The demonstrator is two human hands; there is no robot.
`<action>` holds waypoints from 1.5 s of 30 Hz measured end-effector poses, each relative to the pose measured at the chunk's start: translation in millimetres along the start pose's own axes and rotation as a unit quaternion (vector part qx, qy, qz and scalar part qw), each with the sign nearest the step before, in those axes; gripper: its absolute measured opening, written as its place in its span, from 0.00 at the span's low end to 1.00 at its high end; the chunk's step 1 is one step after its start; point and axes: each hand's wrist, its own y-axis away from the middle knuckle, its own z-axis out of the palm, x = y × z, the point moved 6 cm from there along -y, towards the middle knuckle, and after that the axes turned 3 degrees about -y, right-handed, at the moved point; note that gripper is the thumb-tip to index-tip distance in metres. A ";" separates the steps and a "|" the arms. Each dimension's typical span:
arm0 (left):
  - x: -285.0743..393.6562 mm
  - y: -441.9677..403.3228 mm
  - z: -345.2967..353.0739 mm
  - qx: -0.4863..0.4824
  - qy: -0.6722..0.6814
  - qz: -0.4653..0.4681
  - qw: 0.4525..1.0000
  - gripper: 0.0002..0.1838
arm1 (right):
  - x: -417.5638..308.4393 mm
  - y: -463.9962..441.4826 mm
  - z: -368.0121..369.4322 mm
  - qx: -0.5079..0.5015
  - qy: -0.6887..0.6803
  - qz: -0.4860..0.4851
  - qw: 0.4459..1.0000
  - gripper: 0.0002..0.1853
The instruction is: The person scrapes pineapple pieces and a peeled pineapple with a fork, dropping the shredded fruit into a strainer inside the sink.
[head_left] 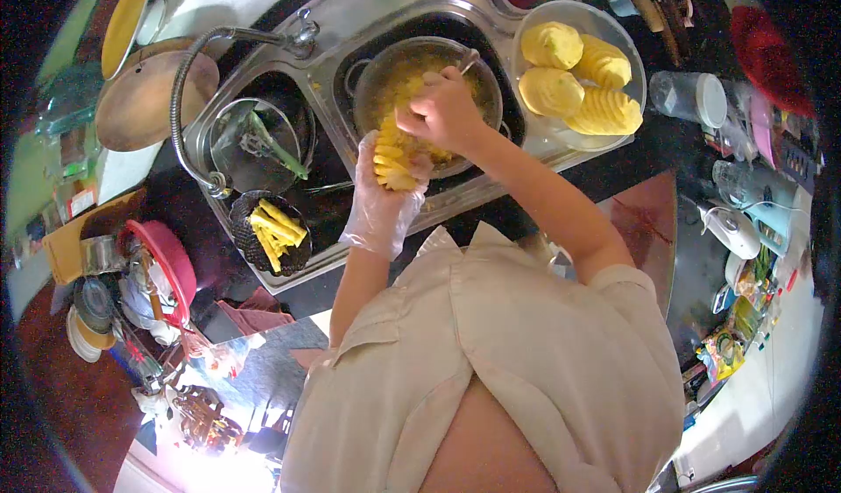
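Observation:
My left hand point(382, 197), in a clear plastic glove, is wrapped round a peeled pineapple point(394, 162) with spiral grooves, tilted over the near rim of a metal pot point(492, 97). Pieces of yellow fruit lie inside the pot, which sits in the right sink basin. My bare right hand point(441, 109) is closed in a fist above the pot, close against the pineapple's upper end. What it grips is hidden by the fingers. A short metal piece point(470, 58) shows just beyond the fist, at the pot's far rim; I cannot tell whether the hand holds it.
On the right, a clear bowl point(638, 73) holds several peeled pineapples point(604, 112). In the left basin sits a bowl point(229, 147) with a green-handled tool point(273, 147). A black basket point(248, 246) of yellow fruit strips stands nearer. The faucet hose point(178, 99) arches over the left basin.

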 end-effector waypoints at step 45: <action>-3.6 9.7 11.7 0.052 -0.636 0.364 0.679 0.16 | 32.2 26.2 16.8 0.013 -0.038 0.009 0.999 0.16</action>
